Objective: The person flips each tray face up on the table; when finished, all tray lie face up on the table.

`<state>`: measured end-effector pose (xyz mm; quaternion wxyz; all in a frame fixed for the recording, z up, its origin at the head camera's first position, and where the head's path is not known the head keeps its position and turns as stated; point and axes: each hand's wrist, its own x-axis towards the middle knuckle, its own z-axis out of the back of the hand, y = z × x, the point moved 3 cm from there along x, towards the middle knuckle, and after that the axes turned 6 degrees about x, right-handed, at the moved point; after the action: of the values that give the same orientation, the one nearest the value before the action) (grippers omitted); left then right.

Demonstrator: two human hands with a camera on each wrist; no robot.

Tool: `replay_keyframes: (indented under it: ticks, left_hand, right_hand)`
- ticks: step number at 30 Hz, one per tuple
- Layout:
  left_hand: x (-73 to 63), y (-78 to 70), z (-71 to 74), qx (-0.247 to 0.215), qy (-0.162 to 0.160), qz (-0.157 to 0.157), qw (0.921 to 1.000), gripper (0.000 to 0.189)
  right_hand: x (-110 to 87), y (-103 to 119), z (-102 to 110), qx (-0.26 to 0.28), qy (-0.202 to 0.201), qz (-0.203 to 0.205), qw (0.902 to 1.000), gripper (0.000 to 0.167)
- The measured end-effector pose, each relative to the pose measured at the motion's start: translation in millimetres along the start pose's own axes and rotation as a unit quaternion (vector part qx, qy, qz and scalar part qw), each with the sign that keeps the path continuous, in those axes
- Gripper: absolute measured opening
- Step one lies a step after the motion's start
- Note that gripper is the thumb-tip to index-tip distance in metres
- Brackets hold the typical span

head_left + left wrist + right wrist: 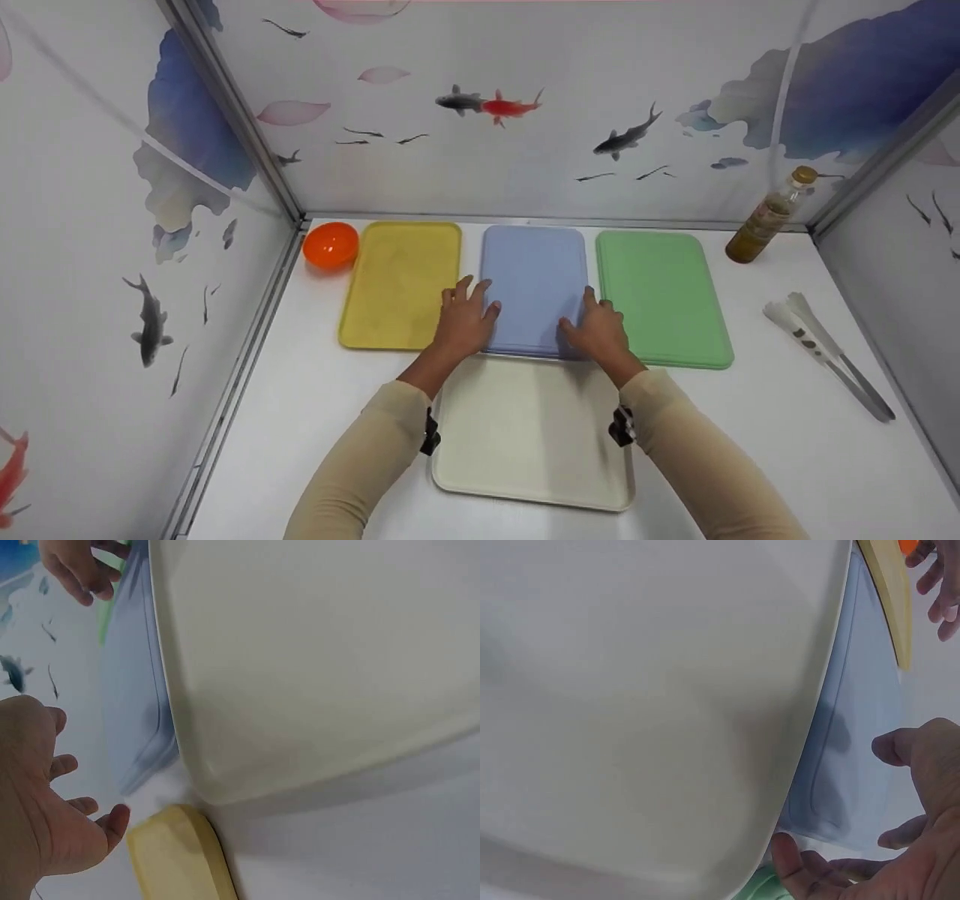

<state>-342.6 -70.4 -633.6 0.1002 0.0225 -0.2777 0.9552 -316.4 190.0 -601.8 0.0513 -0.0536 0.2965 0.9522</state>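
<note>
A light blue rectangular board (534, 281) lies flat between my two hands. My left hand (465, 321) is over its left edge, fingers spread and loosely bent, holding nothing. Above the opposite edge is my right hand (602, 328), also with fingers apart and nothing gripped. In the right wrist view the right hand's fingers (821, 870) come near the corner of a cream tray (667, 690). Whether either hand touches the blue board, I cannot tell. The cream tray (532, 435) lies in front of the board, its far rim close to the board's near edge.
A yellow board (401, 285) lies left of the blue one, a green board (664, 300) right. An orange bowl (331, 246) stands at back left, an oil bottle (765, 221) at back right. Tongs (832, 356) lie on the right. Printed panels (525, 172) enclose the white table.
</note>
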Motion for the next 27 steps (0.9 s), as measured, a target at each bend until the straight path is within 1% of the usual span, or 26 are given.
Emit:
replay_keyframes:
  ticks: [1, 3, 6, 8, 10, 11, 13, 16, 19, 20, 23, 27]
  left_hand:
    - [2.0, 4.1, -10.7, -0.001, 0.011, -0.004, 0.9999, 0.059]
    - [0.4, 1.3, -17.4, -0.003, 0.052, 0.004, 0.9986, 0.061]
    - [-13.8, -21.8, -0.5, 0.005, 0.116, 0.027, 0.9928, 0.063]
    - [-23.7, -38.4, 15.3, 0.004, 0.143, 0.043, 0.9888, 0.064]
    - [-29.5, -46.4, 22.6, 0.01, 0.153, 0.053, 0.9868, 0.064]
    - [-31.3, -49.8, 25.8, 0.005, 0.158, 0.06, 0.9856, 0.065]
    - [-33.2, -52.9, 29.3, 0.012, 0.157, 0.063, 0.9855, 0.064]
    - [-33.1, -53.7, 31.2, 0.005, 0.153, 0.061, 0.9863, 0.065]
    - [-32.5, -53.0, 31.0, -0.03, 0.143, 0.061, 0.9874, 0.066]
    - [-32.2, -52.5, 30.5, -0.044, 0.139, 0.065, 0.9872, 0.066]
    - [-31.2, -49.8, 28.5, -0.084, 0.122, 0.084, 0.9854, 0.068]
    - [-28.6, -43.9, 23.9, -0.128, 0.102, 0.113, 0.9802, 0.07]
  right_hand:
    - [0.7, -2, -1, -0.002, 0.005, -0.007, 1.0, 0.089]
    - [2.0, -6, -4, -0.003, 0.007, -0.013, 0.9999, 0.092]
    - [-2.4, -3, -1, 0.0, 0.028, -0.026, 0.9993, 0.096]
    - [-5.6, -1, 1, 0.002, 0.039, -0.027, 0.9989, 0.097]
    - [-10.1, 3, 5, 0.006, 0.055, -0.034, 0.9979, 0.097]
    - [-11.6, 4, 6, 0.007, 0.062, -0.039, 0.9973, 0.097]
    - [-13.8, 7, 8, 0.011, 0.071, -0.048, 0.9963, 0.097]
    - [-14.0, 10, 7, 0.015, 0.065, -0.045, 0.9968, 0.095]
    - [-13.9, 12, 4, 0.026, 0.051, -0.024, 0.9981, 0.094]
    - [-13.7, 11, 3, 0.026, 0.046, -0.015, 0.9985, 0.093]
    - [-13.8, 10, -1, 0.032, 0.041, -0.002, 0.9986, 0.095]
    - [-7.3, 3, -8, 0.043, 0.024, 0.011, 0.9987, 0.101]
